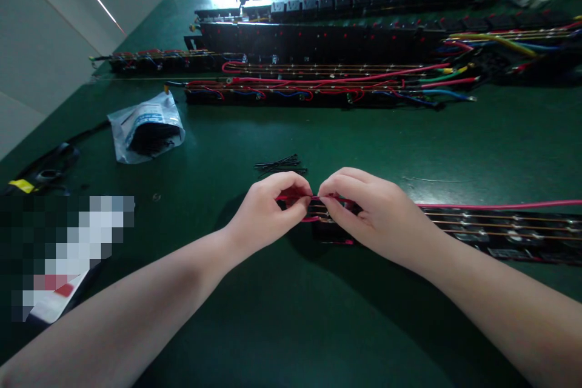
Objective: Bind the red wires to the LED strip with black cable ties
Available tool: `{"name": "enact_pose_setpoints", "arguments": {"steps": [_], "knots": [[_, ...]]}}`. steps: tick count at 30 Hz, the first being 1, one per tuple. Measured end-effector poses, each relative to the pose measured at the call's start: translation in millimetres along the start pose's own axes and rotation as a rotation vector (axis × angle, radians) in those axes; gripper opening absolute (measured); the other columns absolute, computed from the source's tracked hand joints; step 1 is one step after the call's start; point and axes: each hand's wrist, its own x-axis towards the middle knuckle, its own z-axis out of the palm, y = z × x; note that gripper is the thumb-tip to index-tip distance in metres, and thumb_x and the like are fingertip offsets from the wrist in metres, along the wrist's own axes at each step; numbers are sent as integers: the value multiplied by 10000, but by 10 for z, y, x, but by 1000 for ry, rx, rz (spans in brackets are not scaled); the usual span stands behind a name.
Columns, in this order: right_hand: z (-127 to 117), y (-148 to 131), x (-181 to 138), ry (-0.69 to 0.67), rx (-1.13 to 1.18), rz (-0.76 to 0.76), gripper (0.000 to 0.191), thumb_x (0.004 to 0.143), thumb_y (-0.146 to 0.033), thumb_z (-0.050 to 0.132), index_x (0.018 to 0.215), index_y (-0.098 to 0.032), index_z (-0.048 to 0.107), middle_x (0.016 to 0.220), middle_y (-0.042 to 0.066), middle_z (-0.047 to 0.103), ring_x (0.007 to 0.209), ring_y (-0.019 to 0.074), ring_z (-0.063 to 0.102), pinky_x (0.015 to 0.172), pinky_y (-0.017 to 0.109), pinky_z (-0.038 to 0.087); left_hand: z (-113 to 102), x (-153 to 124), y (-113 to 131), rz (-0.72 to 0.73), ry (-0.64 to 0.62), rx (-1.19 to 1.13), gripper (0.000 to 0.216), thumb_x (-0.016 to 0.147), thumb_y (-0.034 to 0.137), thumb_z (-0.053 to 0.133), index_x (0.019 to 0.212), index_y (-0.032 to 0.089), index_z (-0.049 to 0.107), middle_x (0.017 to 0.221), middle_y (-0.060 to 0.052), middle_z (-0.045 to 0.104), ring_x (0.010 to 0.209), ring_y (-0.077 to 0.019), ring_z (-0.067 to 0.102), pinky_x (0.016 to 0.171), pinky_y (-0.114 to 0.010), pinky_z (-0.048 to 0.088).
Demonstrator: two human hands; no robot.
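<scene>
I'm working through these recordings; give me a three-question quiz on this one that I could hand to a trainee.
1. What colour is the wire pinched between the fingers of the left hand and the right hand?
2. True or false: the bag lies to the left of both hands.
3. Which is nearer the hands: the bag or the black strips?

Key
1. Red.
2. True.
3. The black strips; they lie just beyond the left hand.
</scene>
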Motion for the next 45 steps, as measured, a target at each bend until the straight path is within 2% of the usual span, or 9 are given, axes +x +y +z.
{"name": "enact_pose_setpoints", "arguments": {"steps": [5,9,12,17,26,33,45], "knots": [[-34,-10,10,-46,37,77,129,909,-279,570,984,-205,644,938,54,687,775,171,645,629,286,508,-13,3,-19,-57,23,-35,62,900,184,608,949,180,647,903,5,658,821,-124,645,745,-262,577],[-61,-16,-18,-173,-100,86,434,807,-442,711,1177,-241,608,1017,51,719,828,229,675,632,335,522,-19,2,-12,-75,32,-51,65,894,158,600,937,183,642,900,11,653,817,-120,650,735,-252,582],[-63,21,-30,-203,-148,116,514,752,-488,762,1180,-251,605,1026,52,720,842,249,676,638,356,524,-23,7,-3,-75,41,-62,44,902,167,593,908,181,635,899,8,648,814,-124,655,731,-258,587],[-33,68,-13,-199,-98,153,429,751,-513,773,1054,-237,648,972,50,710,842,242,663,666,373,543,-23,15,-25,-65,51,-71,28,915,203,602,910,184,622,884,12,623,785,-115,629,703,-243,576],[-28,59,-29,-136,-79,73,381,771,-414,795,1070,-203,688,1013,76,723,918,253,675,744,391,561,-32,21,-22,-111,55,-144,35,915,217,612,936,190,602,905,5,614,810,-124,630,706,-252,575],[-29,51,-37,-122,-53,46,311,781,-377,801,1012,-202,688,997,71,717,887,233,670,715,366,553,-41,24,-21,-157,45,-277,70,896,222,640,930,189,588,925,10,618,815,-134,670,719,-271,598],[-63,19,-30,-174,4,50,311,768,-386,806,984,-194,692,962,69,670,776,195,636,644,333,524,-54,35,15,-184,43,-243,18,897,203,621,889,189,612,866,12,620,797,-122,633,748,-263,581]]}}
